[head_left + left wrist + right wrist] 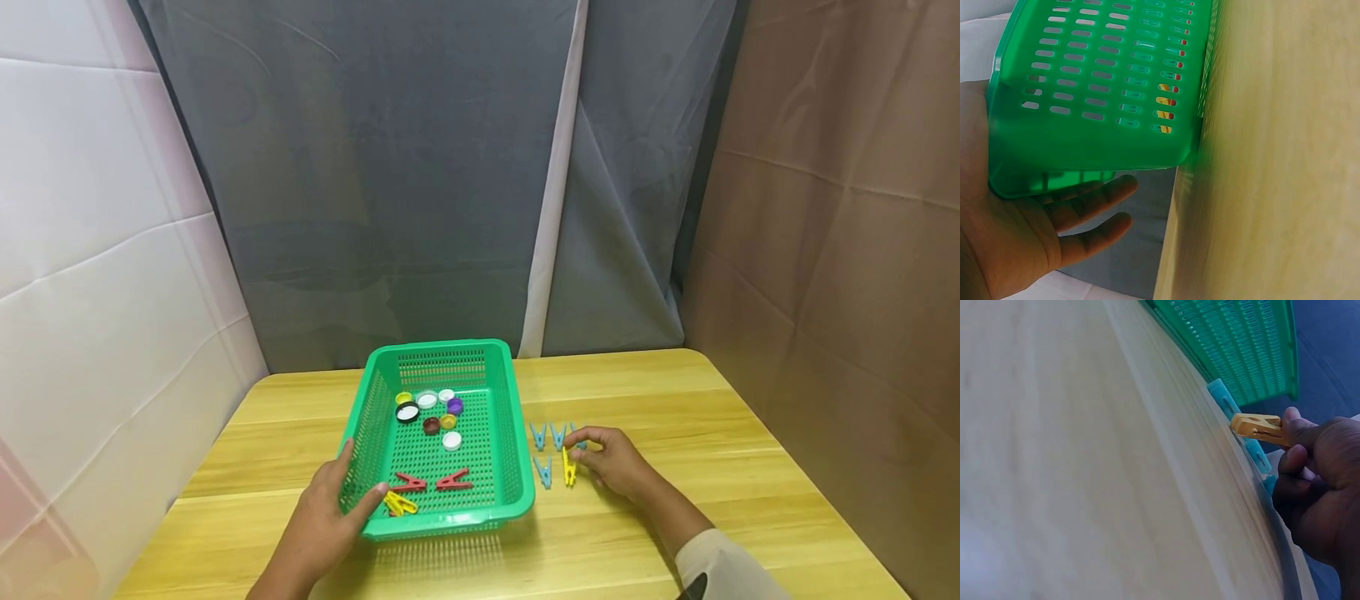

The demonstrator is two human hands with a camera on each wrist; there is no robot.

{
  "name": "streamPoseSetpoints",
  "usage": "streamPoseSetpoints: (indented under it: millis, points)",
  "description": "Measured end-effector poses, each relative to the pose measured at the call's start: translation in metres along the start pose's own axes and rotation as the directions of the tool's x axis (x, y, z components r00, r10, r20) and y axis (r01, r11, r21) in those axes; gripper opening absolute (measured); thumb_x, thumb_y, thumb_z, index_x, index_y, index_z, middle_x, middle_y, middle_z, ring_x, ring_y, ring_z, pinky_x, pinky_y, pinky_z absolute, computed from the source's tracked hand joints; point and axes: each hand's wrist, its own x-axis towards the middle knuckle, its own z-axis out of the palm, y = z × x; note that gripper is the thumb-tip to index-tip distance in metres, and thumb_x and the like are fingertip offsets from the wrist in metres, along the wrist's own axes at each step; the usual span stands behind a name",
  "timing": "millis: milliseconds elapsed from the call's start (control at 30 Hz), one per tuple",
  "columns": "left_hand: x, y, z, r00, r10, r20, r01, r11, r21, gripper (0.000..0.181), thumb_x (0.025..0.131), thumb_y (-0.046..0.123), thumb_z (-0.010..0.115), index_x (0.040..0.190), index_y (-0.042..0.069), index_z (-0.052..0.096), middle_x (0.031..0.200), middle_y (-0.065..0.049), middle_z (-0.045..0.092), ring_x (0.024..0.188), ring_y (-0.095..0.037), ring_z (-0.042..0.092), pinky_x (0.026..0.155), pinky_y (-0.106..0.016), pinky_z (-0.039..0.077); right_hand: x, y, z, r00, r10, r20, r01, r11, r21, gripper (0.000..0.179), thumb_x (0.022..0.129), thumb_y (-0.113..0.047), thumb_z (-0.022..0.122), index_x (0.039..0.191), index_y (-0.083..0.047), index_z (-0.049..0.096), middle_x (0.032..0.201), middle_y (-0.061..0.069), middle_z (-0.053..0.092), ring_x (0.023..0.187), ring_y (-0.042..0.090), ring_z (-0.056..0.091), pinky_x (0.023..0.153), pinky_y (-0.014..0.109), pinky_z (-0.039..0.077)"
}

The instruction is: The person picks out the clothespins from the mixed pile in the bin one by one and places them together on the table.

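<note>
My left hand [322,510] holds the near left corner of a green plastic basket [523,467], its thumb over the rim and its fingers along the outside. In the left wrist view two fingers [1094,240] extend past the basket wall [1085,144]. Between thumb and fingertips my right hand [617,462] pinches a yellow clothespin [569,468], to the right of the basket; the right wrist view shows the clothespin [1259,427] by its held end. Several blue clothespins [542,472] lie around it on the table, one partly hidden by the hand.
Inside the basket are several bottle caps [452,440] in mixed colours, two red clothespins [453,481] and yellow clothespins [401,503] bunched near the left thumb. The wooden table [645,392] ends at a grey curtain [405,183] behind, with cloth walls on both sides.
</note>
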Motion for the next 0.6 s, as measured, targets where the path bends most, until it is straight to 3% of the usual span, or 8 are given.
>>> streamPoseSetpoints:
  millis: [200, 333, 400, 467, 600]
  points:
    - [0.0006, 0.0006, -0.0005, 1.000, -0.013, 0.013, 0.013, 1.000, 0.001, 0.098, 0.108, 0.052, 0.066, 0.173, -0.002, 0.017, 0.158, -0.037, 0.048, 0.146, -0.058, 0.051, 0.117, -0.075, 0.044, -0.0002, 0.0001, -0.0005, 1.000, -0.017, 0.008, 0.017, 0.999, -0.027, 0.028, 0.108, -0.013, 0.068, 0.134, -0.014, 0.077, 0.147, 0.023, 0.068, 0.045, 0.004, 0.038, 0.046, 0.016, 0.040]
    - [0.0011, 0.0009, -0.0006, 1.000, -0.016, 0.016, 0.016, 1.000, 0.003, 0.098, 0.108, 0.052, 0.066, 0.173, -0.002, 0.017, 0.158, -0.038, 0.048, 0.146, -0.058, 0.051, 0.117, -0.075, 0.044, -0.0015, -0.0018, -0.0008, 1.000, -0.027, -0.007, 0.027, 0.999, -0.021, 0.030, 0.107, -0.014, 0.071, 0.137, -0.010, 0.074, 0.147, 0.024, 0.066, 0.047, 0.004, 0.040, 0.048, 0.016, 0.040]
    - [0.0013, 0.0011, -0.0005, 1.000, -0.018, 0.018, 0.018, 1.000, 0.003, 0.098, 0.108, 0.052, 0.066, 0.173, -0.002, 0.017, 0.158, -0.038, 0.048, 0.146, -0.058, 0.051, 0.117, -0.075, 0.044, -0.0019, -0.0030, -0.0010, 0.999, -0.036, -0.017, 0.035, 0.999, -0.026, 0.034, 0.104, -0.014, 0.075, 0.136, -0.004, 0.072, 0.136, 0.022, 0.067, 0.052, 0.004, 0.041, 0.050, 0.016, 0.040]
    - [0.0014, 0.0011, -0.0005, 1.000, -0.020, 0.020, 0.020, 1.000, 0.003, 0.098, 0.108, 0.052, 0.066, 0.173, -0.002, 0.017, 0.158, -0.038, 0.048, 0.146, -0.058, 0.051, 0.117, -0.075, 0.044, -0.0023, -0.0041, -0.0009, 0.999, -0.034, -0.033, 0.032, 0.998, -0.048, 0.040, 0.100, -0.016, 0.080, 0.136, 0.000, 0.070, 0.114, 0.015, 0.066, 0.055, 0.005, 0.040, 0.052, 0.017, 0.039]
    - [0.0016, 0.0011, -0.0006, 1.000, -0.021, 0.024, 0.021, 1.000, 0.003, 0.098, 0.108, 0.052, 0.066, 0.173, -0.002, 0.016, 0.159, -0.038, 0.047, 0.147, -0.059, 0.050, 0.117, -0.075, 0.043, -0.0029, -0.0060, -0.0014, 0.999, -0.033, -0.033, 0.029, 0.993, -0.112, 0.055, 0.092, -0.018, 0.090, 0.137, 0.003, 0.068, 0.079, -0.001, 0.053, 0.057, 0.006, 0.039, 0.055, 0.019, 0.039]
